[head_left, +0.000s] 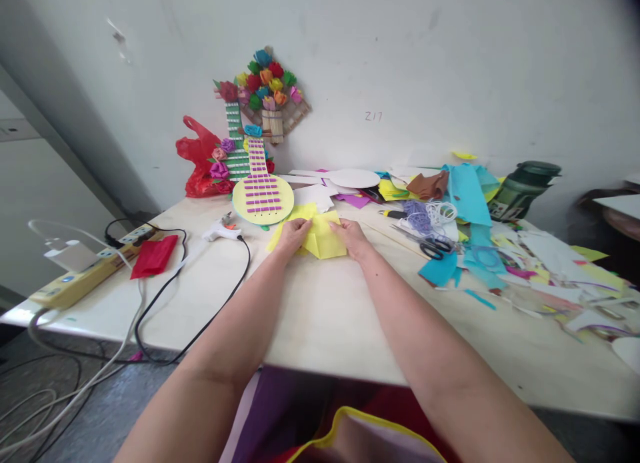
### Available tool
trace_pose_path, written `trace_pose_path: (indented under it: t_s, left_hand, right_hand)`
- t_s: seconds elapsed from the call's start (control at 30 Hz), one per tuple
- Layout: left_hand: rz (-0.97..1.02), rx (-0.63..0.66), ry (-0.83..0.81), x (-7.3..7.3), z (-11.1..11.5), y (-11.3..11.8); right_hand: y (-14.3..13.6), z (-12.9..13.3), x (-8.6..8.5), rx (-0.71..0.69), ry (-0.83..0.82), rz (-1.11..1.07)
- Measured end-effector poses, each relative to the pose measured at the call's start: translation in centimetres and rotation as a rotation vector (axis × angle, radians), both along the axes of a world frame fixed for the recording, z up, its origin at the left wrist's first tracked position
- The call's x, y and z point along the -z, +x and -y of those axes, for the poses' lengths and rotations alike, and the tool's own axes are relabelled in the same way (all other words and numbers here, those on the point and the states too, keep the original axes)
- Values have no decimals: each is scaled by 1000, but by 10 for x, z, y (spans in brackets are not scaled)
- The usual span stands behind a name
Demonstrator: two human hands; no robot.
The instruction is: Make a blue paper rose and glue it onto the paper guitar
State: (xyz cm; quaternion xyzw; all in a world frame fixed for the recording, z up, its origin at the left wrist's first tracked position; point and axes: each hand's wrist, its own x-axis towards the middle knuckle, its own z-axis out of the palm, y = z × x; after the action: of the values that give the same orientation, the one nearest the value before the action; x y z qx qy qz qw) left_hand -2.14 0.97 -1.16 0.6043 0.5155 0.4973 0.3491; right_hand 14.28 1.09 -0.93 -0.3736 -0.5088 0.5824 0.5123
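A pale wall (450, 63) is seen behind a light counter (320, 323), on which craft materials are spread. At the centre of the frame, a piece of yellow paper (324, 240) is held just above or on the counter; which of the two cannot be told. One side of it is pinched by the left hand (294, 235), thumb and fingers closed on it, and the other side is gripped likewise by the right hand (351, 238). Creases are shown in the paper, and more yellow is seen beyond the left hand; whether one sheet or several are held is not clear.

Just behind the left hand, a paper guitar (263, 213) is propped, with paper flowers (265, 83) above it in the upper middle. A glue gun (223, 232) is laid left of centre. Scissors (435, 247) and string (417, 216) are placed right of centre, and paper scraps (560, 270) are strewn at the right.

The step in hand is judged to be the folding or shaping of the yellow paper. For the next move, a firm pinch and edges kept aligned seem to be called for.
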Motion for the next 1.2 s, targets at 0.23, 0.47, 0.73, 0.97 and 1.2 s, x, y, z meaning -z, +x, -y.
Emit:
trace_pose_path:
  t_s: [0.23,0.47,0.73,0.97,1.2]
  left_hand:
    - [49,-8,23,0,1,0]
    - [61,-47,12,5,-6,0]
    - [69,-11,12,3,-2,0]
    - [115,-13,-4,-2,4,2]
    - [116,13,-57,-4,7,3]
  right_hand:
    - [-1,-1,1,-34,49,-14]
    - [-1,-2,2,-31,84,31]
    - [0,5,-6,-58,140,163]
    - [4,6,-9,-91,287,144]
    - [3,5,-7,-69,216,225]
